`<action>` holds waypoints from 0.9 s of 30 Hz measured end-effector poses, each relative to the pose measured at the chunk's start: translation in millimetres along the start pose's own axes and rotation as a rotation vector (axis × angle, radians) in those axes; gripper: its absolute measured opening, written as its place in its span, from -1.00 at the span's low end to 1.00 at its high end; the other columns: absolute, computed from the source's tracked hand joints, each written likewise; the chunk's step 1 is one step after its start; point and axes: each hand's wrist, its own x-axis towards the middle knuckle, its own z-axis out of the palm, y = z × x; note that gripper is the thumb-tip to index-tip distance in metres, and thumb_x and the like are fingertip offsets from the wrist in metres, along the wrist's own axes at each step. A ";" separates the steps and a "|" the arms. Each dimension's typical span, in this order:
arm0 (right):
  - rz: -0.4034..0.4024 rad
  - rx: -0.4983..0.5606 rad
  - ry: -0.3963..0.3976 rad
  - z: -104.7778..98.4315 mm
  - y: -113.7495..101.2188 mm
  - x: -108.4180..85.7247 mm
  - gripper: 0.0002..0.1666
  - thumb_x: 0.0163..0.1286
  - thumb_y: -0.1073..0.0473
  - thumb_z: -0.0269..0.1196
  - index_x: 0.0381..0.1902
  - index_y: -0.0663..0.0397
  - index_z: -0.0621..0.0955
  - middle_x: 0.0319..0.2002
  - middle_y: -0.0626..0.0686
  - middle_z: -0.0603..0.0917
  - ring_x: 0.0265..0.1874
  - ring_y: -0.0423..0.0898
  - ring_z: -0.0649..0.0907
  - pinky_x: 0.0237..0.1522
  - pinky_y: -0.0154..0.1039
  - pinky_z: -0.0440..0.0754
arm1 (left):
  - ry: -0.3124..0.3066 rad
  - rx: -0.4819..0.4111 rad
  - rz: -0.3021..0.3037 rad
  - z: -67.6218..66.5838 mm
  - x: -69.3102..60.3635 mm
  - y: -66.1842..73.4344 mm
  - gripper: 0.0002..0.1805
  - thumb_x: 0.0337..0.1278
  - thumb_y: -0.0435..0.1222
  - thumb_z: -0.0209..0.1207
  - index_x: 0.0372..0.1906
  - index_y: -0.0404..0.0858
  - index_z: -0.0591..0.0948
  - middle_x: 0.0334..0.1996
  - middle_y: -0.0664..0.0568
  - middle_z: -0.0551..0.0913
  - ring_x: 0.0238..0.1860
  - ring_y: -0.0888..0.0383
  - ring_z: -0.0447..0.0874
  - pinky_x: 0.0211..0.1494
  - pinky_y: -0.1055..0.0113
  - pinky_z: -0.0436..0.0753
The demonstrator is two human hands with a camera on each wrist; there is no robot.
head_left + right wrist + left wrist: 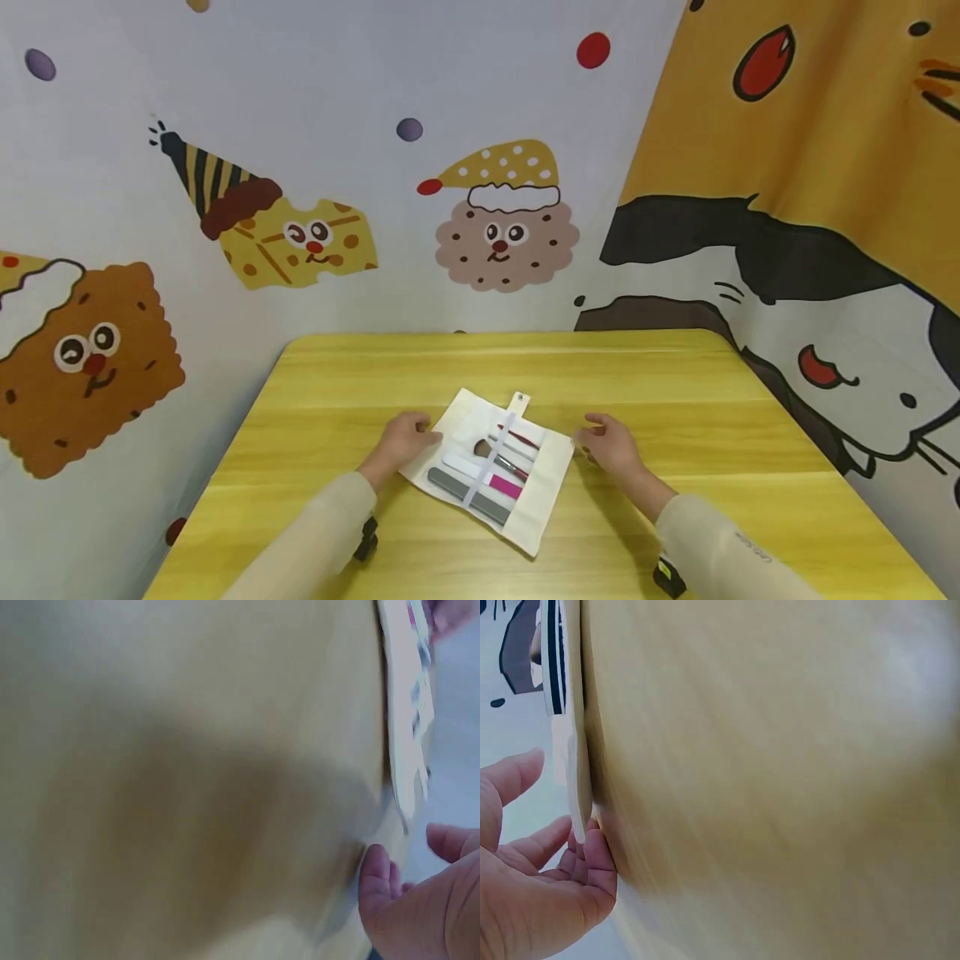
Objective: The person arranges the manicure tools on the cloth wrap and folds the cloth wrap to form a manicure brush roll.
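Observation:
An off-white fabric tool roll (553, 479) lies spread out on the table, turned at an angle, its snap tab (521, 403) towards the far side. A pale strap crosses a grey, rounded flat strip (450, 483), a white strip with a pink end (506, 487), a dark-bristled brush (482, 448) and slim red and silver tools (519, 436). My left hand (405, 442) is at the roll's left edge, fingers touching it in the left wrist view, thumb apart. Beside the right corner, my right hand (611, 446) is loosely bent; the right wrist view shows a small gap.
The yellow wood-grain table (337, 375) extends around the roll, its far edge against a cartoon-printed cloth (360, 100). An orange and black printed cloth (825, 142) hangs at the right. Dark wrist cameras (366, 540) sit under both sleeves.

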 end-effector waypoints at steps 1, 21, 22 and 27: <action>0.012 0.017 -0.012 3.7 1.7 -4.2 -0.39 0.41 0.26 0.23 0.32 0.46 0.36 -0.11 0.30 0.65 -0.31 0.06 0.68 -0.31 -0.14 0.66 | 0.002 0.004 -0.011 -1.0 -0.7 -1.2 -0.50 0.09 -0.39 0.36 -0.63 -0.17 0.21 -0.65 0.10 0.18 -0.55 0.18 0.11 -0.42 0.32 0.16; 0.006 0.010 0.113 40.3 -8.1 68.1 -0.50 0.36 0.32 0.22 0.24 0.36 0.50 -0.07 0.34 0.66 -0.29 0.05 0.69 -0.33 -0.21 0.65 | -0.072 -0.051 -0.033 -1.3 -32.7 2.0 -0.78 0.12 -0.40 0.36 -0.27 -0.50 0.60 -0.46 0.01 0.43 -0.39 0.13 0.35 -0.31 0.29 0.40; -0.025 -0.013 0.104 39.1 -8.3 64.3 -0.51 0.37 0.32 0.23 0.23 0.36 0.50 -0.08 0.33 0.66 -0.27 0.06 0.69 -0.32 -0.19 0.66 | -0.076 -0.056 -0.026 -2.5 -34.7 1.1 -0.72 0.11 -0.40 0.37 -0.14 -0.52 0.62 -0.40 0.00 0.48 -0.34 0.12 0.39 -0.26 0.29 0.45; -0.288 -0.222 -0.009 32.3 -9.1 28.8 -0.56 0.35 0.25 0.32 0.14 0.32 0.59 -0.19 0.14 0.68 -0.21 0.01 0.66 -0.19 -0.15 0.64 | -0.160 -0.027 0.072 -15.2 -50.5 -5.9 -0.44 0.08 -0.31 0.43 0.16 -0.49 0.56 -0.16 -0.12 0.53 -0.19 0.05 0.43 -0.12 0.21 0.50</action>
